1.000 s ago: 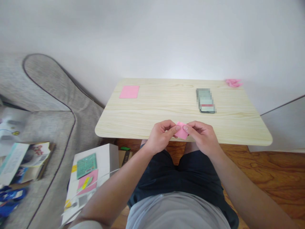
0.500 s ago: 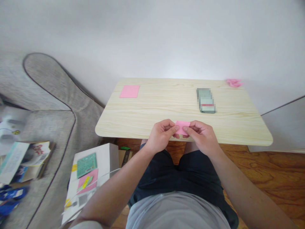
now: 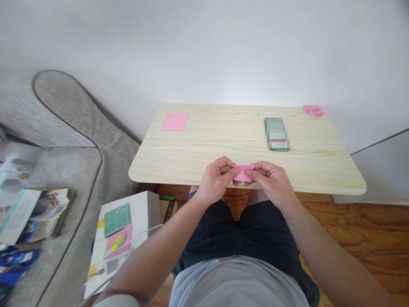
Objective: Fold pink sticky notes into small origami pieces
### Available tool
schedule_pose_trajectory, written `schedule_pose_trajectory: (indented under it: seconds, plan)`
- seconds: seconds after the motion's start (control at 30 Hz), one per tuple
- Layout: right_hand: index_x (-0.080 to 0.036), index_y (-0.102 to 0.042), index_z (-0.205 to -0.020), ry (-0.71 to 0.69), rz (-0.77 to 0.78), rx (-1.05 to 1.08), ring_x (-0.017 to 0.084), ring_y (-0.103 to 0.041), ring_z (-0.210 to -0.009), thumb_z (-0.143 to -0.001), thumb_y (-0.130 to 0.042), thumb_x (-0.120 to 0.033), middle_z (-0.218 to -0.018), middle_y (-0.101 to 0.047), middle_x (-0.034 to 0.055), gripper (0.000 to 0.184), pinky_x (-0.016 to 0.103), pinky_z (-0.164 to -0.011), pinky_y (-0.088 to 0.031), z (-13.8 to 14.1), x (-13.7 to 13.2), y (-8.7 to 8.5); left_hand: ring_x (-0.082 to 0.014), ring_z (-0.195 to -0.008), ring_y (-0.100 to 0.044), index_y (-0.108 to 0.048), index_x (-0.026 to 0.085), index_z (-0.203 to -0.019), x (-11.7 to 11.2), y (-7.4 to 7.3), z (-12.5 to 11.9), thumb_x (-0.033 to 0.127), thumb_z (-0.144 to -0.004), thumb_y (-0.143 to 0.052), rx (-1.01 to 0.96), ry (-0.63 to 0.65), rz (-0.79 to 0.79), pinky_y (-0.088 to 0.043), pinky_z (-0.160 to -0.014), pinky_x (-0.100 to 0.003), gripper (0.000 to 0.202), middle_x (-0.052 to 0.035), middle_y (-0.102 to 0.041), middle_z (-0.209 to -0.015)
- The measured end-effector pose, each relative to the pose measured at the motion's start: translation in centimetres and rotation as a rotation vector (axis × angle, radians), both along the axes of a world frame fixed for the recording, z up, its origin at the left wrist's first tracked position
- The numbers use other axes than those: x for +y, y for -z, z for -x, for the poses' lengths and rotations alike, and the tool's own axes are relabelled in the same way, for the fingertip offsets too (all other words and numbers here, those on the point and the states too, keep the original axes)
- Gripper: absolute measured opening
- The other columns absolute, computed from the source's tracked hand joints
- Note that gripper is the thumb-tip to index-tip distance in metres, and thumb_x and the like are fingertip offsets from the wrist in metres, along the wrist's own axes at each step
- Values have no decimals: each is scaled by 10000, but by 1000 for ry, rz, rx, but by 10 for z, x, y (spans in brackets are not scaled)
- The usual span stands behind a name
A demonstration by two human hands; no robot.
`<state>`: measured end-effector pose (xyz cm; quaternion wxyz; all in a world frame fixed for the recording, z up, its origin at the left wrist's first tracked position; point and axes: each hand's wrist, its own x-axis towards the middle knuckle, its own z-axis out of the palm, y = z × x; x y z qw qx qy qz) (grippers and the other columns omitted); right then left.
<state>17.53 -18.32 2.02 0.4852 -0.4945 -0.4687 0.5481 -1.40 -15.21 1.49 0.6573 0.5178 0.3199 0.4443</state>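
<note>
A small piece of folded pink paper (image 3: pixel 244 174) is pinched between both hands just above the near edge of the table (image 3: pixel 217 143). My left hand (image 3: pixel 219 179) grips its left side, thumb on the face toward me. On its right side my right hand (image 3: pixel 271 179) holds it the same way. A crease or folded strip runs along the paper's upper edge. The fingers behind the paper are mostly hidden. At the table's far left lies a flat square of pink paper (image 3: pixel 174 122); a crumpled or folded pink paper piece (image 3: pixel 315 111) sits at the far right corner.
A phone (image 3: pixel 277 134), its screen blurred out, lies right of centre on the table. To the left, a white box (image 3: pixel 153 209) carries a green packet (image 3: pixel 116 219), pink paper and a cable. A grey sofa (image 3: pixel 73 170) holds boxes and blue packets.
The upper edge of the pink paper in my hands has tilted or folded over, so a narrow strip now shows along the top. Both hands stay almost in place.
</note>
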Motion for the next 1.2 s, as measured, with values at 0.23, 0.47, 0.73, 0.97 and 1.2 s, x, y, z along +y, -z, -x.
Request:
schedule_pose_trajectory:
  seconds: [0.23, 0.47, 0.73, 0.97, 1.2]
  plan:
    - [-207, -741, -848, -6, -25, -35, 184, -731, -701, -812, -846, -476, -770, -772, 20, 291, 300, -675, -588, -5, 2, 9, -134, -599, -663, -600, 167, -950, 3, 6, 1, 380, -887, -762, 0, 14, 60, -536, -639, -266, 274, 8, -694, -650]
    - [-204, -762, -845, 27, -1, -76, 177, -707, -693, -834, -819, -460, -734, -762, 15, 263, 288, -679, -545, -6, 8, 18, -130, -600, -660, -579, 171, -999, 6, 11, 0, 312, -893, -720, 72, -14, 45, -537, -653, -258, 226, 20, -691, -640]
    - [-216, -782, -807, 35, 9, 37, 179, -670, -704, -863, -795, -440, -743, -729, 22, 231, 314, -700, -574, -11, 14, 26, -117, -574, -628, -574, 179, -1081, 9, 10, 0, 331, -890, -724, 152, 7, 33, -502, -627, -233, 286, 34, -671, -617]
    - [-209, -784, -766, 70, 41, 97, 163, -662, -651, -825, -834, -416, -712, -719, 25, 220, 296, -647, -591, -10, 15, 30, -107, -630, -612, -585, 188, -1231, 13, 15, 3, 316, -928, -700, 131, 36, -36, -469, -668, -228, 348, 41, -656, -658]
    - [-211, -796, -783, 125, 30, 127, 159, -661, -644, -814, -842, -439, -709, -724, 31, 234, 276, -616, -585, -7, 14, 31, -108, -728, -624, -643, 180, -1189, 16, 18, 5, 297, -931, -694, 136, 21, -92, -461, -721, -234, 288, 11, -687, -772]
